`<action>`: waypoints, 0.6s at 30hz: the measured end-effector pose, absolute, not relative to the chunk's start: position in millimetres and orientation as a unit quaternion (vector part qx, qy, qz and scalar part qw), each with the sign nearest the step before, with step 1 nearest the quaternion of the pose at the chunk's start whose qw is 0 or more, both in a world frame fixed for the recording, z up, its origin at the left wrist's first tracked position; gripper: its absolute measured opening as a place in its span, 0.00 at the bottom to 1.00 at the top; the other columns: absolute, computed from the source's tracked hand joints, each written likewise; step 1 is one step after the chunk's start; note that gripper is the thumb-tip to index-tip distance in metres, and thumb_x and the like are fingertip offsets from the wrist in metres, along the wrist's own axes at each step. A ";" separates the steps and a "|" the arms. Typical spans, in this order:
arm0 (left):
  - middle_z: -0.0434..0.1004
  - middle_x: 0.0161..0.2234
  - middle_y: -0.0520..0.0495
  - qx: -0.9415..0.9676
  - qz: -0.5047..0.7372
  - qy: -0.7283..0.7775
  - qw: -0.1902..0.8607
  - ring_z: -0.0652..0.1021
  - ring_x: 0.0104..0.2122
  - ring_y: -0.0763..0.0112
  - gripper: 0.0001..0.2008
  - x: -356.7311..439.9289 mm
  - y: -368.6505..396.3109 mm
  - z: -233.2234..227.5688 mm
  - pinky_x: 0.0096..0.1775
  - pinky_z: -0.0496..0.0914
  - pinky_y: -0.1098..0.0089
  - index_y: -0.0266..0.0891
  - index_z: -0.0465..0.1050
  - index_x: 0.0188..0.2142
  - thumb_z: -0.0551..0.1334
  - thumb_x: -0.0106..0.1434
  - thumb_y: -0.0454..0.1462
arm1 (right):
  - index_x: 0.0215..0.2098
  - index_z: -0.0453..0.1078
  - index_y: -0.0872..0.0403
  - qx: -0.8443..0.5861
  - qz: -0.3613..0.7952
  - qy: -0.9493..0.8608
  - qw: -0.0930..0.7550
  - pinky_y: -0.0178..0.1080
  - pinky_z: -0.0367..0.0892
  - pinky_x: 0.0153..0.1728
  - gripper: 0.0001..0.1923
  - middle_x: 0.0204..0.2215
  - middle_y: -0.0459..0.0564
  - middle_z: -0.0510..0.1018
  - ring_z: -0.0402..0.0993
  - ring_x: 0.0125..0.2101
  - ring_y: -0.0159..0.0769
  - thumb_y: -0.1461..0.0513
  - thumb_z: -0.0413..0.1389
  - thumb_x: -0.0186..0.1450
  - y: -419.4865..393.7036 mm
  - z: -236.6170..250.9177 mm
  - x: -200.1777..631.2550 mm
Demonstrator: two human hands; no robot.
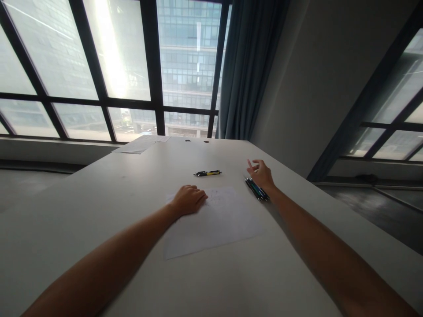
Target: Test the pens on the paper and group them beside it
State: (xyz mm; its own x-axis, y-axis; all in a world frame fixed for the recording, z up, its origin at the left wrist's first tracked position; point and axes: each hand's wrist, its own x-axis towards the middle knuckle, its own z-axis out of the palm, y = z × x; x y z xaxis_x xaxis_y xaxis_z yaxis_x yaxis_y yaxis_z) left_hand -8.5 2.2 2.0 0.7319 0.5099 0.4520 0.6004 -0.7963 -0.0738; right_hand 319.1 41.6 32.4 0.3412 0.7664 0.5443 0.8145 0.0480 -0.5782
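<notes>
Well beyond the sketched sheet (pixel 218 226) and off to its left, I see tall dark-framed windows (pixel 128 53), with a glass building (pixel 188 57) outside; loose papers (pixel 140 144) lie well apart from the sheet, past it to the left, toward the far end of the white table (pixel 109 189); the person's left hand (pixel 190 199) rests palm down on the left part of the sheet, its fingers close together and slightly bent, nothing visible in its grasp; the sheet itself lies flat in front of the person, with faint line marks near its far edge. Just beyond that edge lies a black-and-yellow pen (pixel 209 173); whether a second pen lies against it I cannot tell; much farther past the sheet sit two small dark discs (pixel 187 140); a blue-grey curtain (pixel 254 66) hangs behind, to the sheet's right. Just beside the sheet's right edge lies a bunch of dark pens (pixel 256 190), with hints of blue and green; the right hand (pixel 261 174) is at the bunch, right of the sheet, its fingers parted and loosely curled, pinching nothing that I can see; farther right of the sheet stands a grey wall (pixel 307 88), then another window (pixel 396 132).
</notes>
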 end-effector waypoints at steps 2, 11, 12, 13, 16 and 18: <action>0.79 0.28 0.44 -0.924 -0.211 -0.303 0.098 0.77 0.32 0.65 0.18 -8.7 1.4 3.1 0.36 0.68 0.66 0.39 0.76 0.33 0.49 0.70 0.41 | 0.44 0.73 0.57 -0.750 -0.053 -0.552 0.361 0.38 0.66 0.41 0.14 0.35 0.55 0.80 0.75 0.35 0.40 0.59 0.56 0.61 43.7 23.5 350.7; 0.79 0.30 0.45 -0.915 -0.246 -0.317 0.047 0.78 0.33 0.66 0.15 -11.6 3.1 1.0 0.39 0.70 0.66 0.41 0.77 0.37 0.52 0.67 0.42 | 0.35 0.78 0.58 -0.810 -0.018 -0.538 0.233 0.37 0.66 0.35 0.21 0.32 0.57 0.81 0.77 0.35 0.42 0.49 0.59 0.58 51.7 -5.9 398.4; 0.79 0.31 0.46 -0.914 -0.247 -0.319 0.043 0.78 0.34 0.66 0.15 -11.8 3.2 1.1 0.39 0.70 0.66 0.41 0.77 0.37 0.52 0.67 0.42 | 0.35 0.78 0.58 -0.811 -0.012 -0.536 0.232 0.36 0.65 0.34 0.20 0.31 0.56 0.81 0.77 0.34 0.42 0.49 0.60 0.58 52.3 -5.4 398.2; 0.79 0.31 0.46 -0.914 -0.248 -0.320 0.040 0.77 0.34 0.66 0.15 -11.9 3.2 1.3 0.39 0.70 0.66 0.42 0.77 0.38 0.53 0.67 0.42 | 0.35 0.78 0.57 -0.813 -0.005 -0.534 0.231 0.36 0.65 0.34 0.19 0.31 0.56 0.81 0.77 0.34 0.41 0.49 0.60 0.57 52.4 -4.4 397.7; 0.79 0.32 0.46 -0.914 -0.246 -0.321 0.029 0.77 0.35 0.66 0.14 -11.9 3.5 2.0 0.40 0.70 0.66 0.42 0.77 0.39 0.53 0.66 0.41 | 0.35 0.78 0.56 -0.822 0.027 -0.525 0.219 0.36 0.65 0.33 0.16 0.29 0.56 0.80 0.77 0.33 0.41 0.52 0.61 0.56 50.4 0.7 395.6; 0.80 0.33 0.45 -0.916 -0.245 -0.318 0.024 0.77 0.36 0.65 0.13 -11.8 4.1 2.0 0.41 0.71 0.66 0.41 0.77 0.39 0.54 0.66 0.41 | 0.35 0.78 0.56 -0.832 0.039 -0.513 0.208 0.37 0.65 0.33 0.16 0.30 0.57 0.80 0.77 0.33 0.42 0.52 0.62 0.55 47.4 5.0 392.8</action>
State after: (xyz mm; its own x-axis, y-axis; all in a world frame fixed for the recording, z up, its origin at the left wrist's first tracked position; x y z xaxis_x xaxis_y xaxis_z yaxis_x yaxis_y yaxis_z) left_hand -11.8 4.1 2.0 0.6775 0.5702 0.4646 0.5939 -0.7968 0.1117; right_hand 392.8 47.4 5.0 0.4696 0.8704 0.1479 0.8379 -0.3865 -0.3855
